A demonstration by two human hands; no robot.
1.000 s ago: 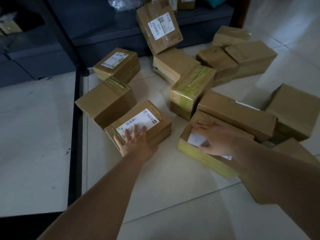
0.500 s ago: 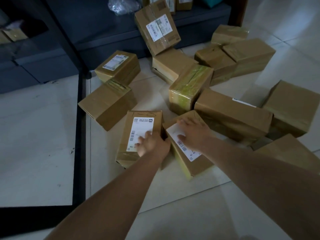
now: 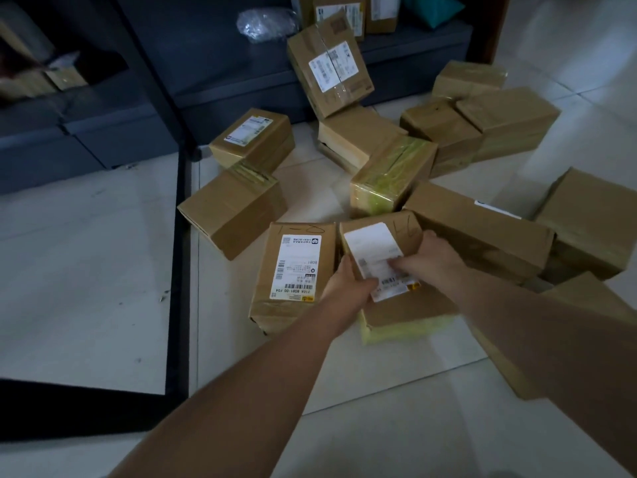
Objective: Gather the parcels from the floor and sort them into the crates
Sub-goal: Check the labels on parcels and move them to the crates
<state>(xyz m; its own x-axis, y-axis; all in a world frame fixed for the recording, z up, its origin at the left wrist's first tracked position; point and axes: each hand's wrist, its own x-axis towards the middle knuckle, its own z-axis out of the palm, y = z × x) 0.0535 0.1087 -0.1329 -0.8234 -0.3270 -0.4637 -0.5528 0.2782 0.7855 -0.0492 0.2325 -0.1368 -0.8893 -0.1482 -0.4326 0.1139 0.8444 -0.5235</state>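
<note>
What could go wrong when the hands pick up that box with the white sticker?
1. The left hand and right hand grip only the near end of the labelled parcel, so it might tip or slip as it comes up.
2. It touches the neighbour parcel beside it, which may get dragged.
3. The leaning box farther back looks unsteady; bumping the pile could topple it.

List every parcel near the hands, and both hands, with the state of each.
Left hand: grip closed on the left edge of the yellow-taped parcel.
Right hand: grip on the same parcel's top, fingers over its label.
Yellow-taped parcel: held by both hands, label up.
B081 parcel: flat on the floor, label up, not held.
Leaning parcel: tilted against the dark shelf.
</note>
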